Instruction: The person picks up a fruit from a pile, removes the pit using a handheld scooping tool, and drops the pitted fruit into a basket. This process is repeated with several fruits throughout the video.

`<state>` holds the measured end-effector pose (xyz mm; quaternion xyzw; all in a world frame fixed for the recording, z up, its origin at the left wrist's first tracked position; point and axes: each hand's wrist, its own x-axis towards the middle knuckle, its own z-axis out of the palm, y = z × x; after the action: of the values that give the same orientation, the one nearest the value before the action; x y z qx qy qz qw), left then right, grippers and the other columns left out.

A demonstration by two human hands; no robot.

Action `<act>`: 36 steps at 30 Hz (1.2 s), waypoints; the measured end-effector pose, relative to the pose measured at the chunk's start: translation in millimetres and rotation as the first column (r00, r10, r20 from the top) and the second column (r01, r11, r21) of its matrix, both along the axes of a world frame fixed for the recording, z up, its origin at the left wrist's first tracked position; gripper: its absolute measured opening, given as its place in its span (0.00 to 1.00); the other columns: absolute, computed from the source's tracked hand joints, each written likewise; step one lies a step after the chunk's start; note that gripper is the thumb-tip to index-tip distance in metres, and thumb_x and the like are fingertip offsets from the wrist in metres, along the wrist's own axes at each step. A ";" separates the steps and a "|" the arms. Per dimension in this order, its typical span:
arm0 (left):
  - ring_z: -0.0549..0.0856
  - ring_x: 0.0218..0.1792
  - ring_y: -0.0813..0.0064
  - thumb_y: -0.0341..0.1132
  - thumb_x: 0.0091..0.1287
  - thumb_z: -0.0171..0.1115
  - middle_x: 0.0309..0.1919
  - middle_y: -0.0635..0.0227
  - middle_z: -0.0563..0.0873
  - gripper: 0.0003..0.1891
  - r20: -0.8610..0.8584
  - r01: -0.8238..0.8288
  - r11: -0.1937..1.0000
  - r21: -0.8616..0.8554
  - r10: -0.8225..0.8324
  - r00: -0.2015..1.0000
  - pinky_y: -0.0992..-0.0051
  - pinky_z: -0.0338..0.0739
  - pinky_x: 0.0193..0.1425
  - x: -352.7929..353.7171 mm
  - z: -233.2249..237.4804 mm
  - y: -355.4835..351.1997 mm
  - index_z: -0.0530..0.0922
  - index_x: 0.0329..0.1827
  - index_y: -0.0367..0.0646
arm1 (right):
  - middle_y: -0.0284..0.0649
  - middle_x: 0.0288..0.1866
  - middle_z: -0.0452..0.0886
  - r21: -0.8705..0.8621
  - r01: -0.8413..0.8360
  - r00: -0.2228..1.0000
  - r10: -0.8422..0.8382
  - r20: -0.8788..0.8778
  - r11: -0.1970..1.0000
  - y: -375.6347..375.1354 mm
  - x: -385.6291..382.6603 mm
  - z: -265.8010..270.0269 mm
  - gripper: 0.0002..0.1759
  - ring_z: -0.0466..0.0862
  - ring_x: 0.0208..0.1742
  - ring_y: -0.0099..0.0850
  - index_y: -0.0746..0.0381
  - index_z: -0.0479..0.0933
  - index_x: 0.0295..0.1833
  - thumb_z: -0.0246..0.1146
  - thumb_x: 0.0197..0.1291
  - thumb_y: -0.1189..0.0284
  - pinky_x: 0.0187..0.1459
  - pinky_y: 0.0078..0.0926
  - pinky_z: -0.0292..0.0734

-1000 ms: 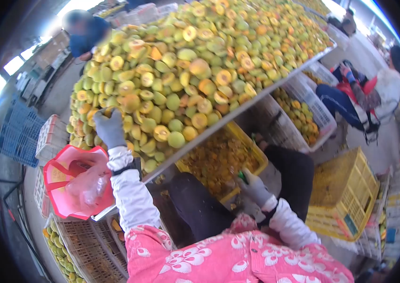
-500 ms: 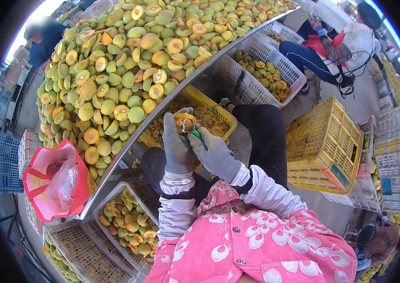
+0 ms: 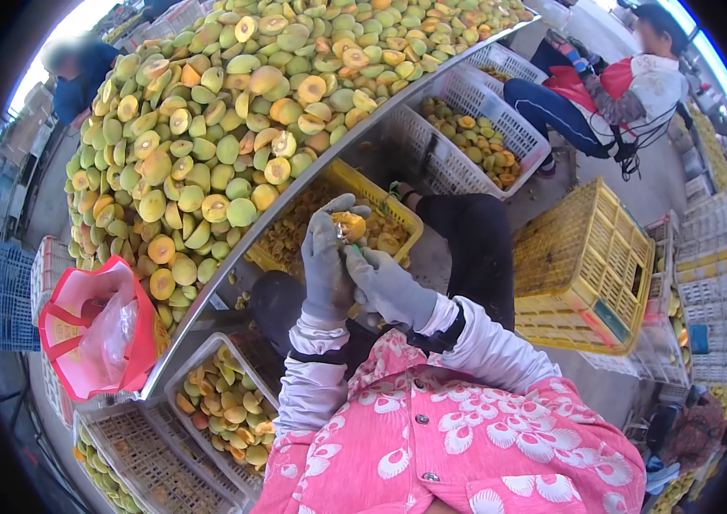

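Observation:
My left hand [image 3: 326,264], in a grey glove, holds up a peach half [image 3: 351,224] with its orange cut side showing. My right hand [image 3: 396,284], gloved too, grips a small pitting tool [image 3: 352,249] with a green handle and a metal loop. The tool's tip is against the fruit, partly hidden by it. Below both hands stands a yellow crate [image 3: 413,230] holding scooped-out pits and scraps [image 3: 290,236]. A large heap of halved peaches [image 3: 209,154] lies on the metal-edged table [image 3: 228,264] just beyond my left hand.
A red bag [image 3: 99,330] sits at the table's near left corner. White crates of peach halves [image 3: 226,411] [image 3: 475,141] stand on both sides of me. To the right is a yellow crate [image 3: 582,265] on its side. Co-workers [image 3: 637,94] [image 3: 80,77] are nearby.
The peach half has turned in my left hand, and the tool's loop is now less visible against it. The view has shifted slightly; the co-worker at right has raised their head.

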<state>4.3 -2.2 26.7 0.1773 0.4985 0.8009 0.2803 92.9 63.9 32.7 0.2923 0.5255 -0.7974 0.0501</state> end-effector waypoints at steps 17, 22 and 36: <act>0.81 0.32 0.73 0.65 0.73 0.37 0.34 0.64 0.81 0.34 0.671 -0.108 0.988 -0.113 0.156 0.725 0.75 0.78 0.38 -45.3 -102.4 0.7 0.77 0.48 0.40 | 0.21 0.20 0.55 -0.767 -0.380 0.925 0.192 -0.328 0.517 29.7 -28.3 -81.6 0.24 0.54 0.17 0.12 0.56 0.69 0.41 0.49 0.71 0.45 0.15 0.10 0.52; 0.82 0.40 0.69 0.55 0.77 0.39 0.42 0.59 0.83 0.28 0.359 -0.197 0.978 -0.074 0.211 0.909 0.73 0.80 0.41 -59.7 -104.9 -28.6 0.76 0.51 0.37 | 0.35 0.23 0.74 0.883 -0.274 0.961 0.082 0.263 0.381 42.5 -38.0 -158.9 0.23 0.73 0.20 0.25 0.60 0.70 0.42 0.55 0.69 0.49 0.24 0.31 0.71; 0.84 0.44 0.72 0.34 0.67 0.62 0.48 0.57 0.85 0.16 -0.750 -0.826 0.470 -0.311 0.413 0.517 0.71 0.77 0.49 -80.6 17.8 -183.1 0.80 0.55 0.36 | 0.54 0.33 0.80 0.801 -0.155 0.987 0.116 0.108 0.578 19.7 -22.3 -148.1 0.18 0.84 0.35 0.48 0.62 0.71 0.46 0.60 0.64 0.57 0.36 0.40 0.76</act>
<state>-76.3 -185.3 44.4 0.0973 0.8258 0.5269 -0.1758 70.6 83.6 -115.3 0.2593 0.8492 -0.4597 -0.0156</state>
